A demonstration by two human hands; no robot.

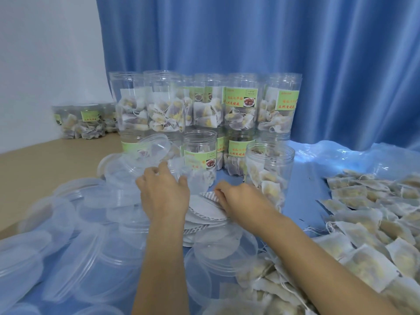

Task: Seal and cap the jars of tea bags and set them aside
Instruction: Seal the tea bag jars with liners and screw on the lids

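Observation:
A stack of round white seal discs (204, 212) lies in front of me on the blue sheet. My right hand (236, 198) pinches the edge of the top disc. My left hand (164, 189) rests with curled fingers on the left side of the stack, beside a heap of clear plastic lids (95, 226). Two open jars with tea bags stand just behind my hands: a labelled jar (200, 155) in the middle and a taller jar (269, 173) on the right. Behind them, several clear jars of tea bags (204, 105) are stacked in two tiers.
Loose tea bags (375, 223) cover the right side and the near right. More clear lids (218, 251) lie close to me. A few low jars (84, 121) sit at the far left on the tan table (45, 160). A blue curtain hangs behind.

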